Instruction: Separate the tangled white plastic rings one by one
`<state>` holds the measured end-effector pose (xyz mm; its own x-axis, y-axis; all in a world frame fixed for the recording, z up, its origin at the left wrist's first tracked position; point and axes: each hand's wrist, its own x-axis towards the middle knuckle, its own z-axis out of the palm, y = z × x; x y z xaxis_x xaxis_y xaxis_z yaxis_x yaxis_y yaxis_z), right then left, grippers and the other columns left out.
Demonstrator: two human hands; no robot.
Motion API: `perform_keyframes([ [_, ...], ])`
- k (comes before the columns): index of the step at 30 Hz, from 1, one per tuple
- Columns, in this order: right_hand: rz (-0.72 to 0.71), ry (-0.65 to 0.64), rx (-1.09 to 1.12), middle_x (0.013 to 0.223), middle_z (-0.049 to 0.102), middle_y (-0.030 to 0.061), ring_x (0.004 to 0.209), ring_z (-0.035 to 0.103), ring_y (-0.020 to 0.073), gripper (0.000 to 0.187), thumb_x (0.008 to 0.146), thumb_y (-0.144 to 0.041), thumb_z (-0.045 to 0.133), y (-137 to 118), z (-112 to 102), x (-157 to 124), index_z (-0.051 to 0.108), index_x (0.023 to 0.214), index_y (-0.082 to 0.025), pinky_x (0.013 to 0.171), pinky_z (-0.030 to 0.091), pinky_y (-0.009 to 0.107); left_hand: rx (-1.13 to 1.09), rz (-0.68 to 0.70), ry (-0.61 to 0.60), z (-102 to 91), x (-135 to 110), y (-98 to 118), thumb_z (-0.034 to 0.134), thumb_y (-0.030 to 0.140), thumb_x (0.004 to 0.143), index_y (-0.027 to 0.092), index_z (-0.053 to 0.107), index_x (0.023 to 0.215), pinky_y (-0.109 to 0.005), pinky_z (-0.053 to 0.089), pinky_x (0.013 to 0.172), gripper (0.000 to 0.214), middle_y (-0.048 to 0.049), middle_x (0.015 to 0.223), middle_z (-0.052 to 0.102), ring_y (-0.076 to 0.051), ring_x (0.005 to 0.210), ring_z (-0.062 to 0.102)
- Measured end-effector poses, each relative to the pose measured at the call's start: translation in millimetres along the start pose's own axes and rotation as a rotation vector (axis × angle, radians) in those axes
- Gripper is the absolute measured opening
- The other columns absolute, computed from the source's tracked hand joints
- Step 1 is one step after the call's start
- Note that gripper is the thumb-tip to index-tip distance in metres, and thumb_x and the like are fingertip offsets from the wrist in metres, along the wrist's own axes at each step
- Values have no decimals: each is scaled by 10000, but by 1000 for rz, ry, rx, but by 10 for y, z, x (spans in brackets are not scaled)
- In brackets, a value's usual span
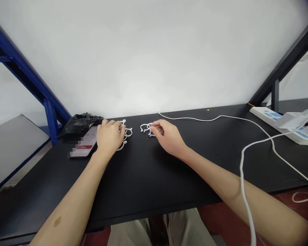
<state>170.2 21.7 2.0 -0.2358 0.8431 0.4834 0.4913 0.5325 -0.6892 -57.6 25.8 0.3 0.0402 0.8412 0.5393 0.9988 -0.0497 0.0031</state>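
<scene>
My left hand (109, 135) rests over a small heap of white open rings with ball ends (128, 132) on the black table. Its fingers are bent down, and what they grip, if anything, is hidden behind the hand. To the right, my right hand (168, 136) has thumb and index finger closed at a second small group of similar white open rings (144, 127). One of these appears to be between the fingertips. Part of that group is covered by the fingers.
A phone with a lit timer screen (86, 143) lies left of my left hand, before a crumpled black plastic bag (83, 121). A white cable (195, 119) runs across the right side and over my right forearm. A white power strip-like object (282, 124) sits far right.
</scene>
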Motion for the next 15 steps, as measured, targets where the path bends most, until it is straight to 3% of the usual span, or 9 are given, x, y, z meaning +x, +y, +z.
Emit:
perform_keyframes([
  [6, 15, -15, -34, 906, 681, 35, 855, 615, 164, 177, 929, -323, 515, 15, 6, 5, 637, 982, -205, 769, 472, 318, 69, -57, -64, 37, -32, -32, 463, 384, 893, 166, 694, 871, -489, 400, 775, 318, -187, 918, 699, -398, 994, 535],
  [12, 30, -74, -146, 914, 685, 31, 919, 600, 186, 137, 924, -281, 520, -12, 4, -1, 630, 962, -208, 793, 449, 330, 66, -60, 33, -31, -37, 15, 480, 384, 892, 168, 694, 866, -518, 389, 804, 305, -189, 926, 686, -399, 989, 521],
  [15, 32, -99, -224, 932, 686, 37, 951, 588, 204, 138, 923, -291, 526, -20, 18, -6, 635, 958, -213, 795, 431, 339, 19, 11, 65, -42, -36, 108, 490, 358, 897, 174, 691, 916, -502, 404, 795, 273, -172, 975, 678, -386, 1008, 515],
])
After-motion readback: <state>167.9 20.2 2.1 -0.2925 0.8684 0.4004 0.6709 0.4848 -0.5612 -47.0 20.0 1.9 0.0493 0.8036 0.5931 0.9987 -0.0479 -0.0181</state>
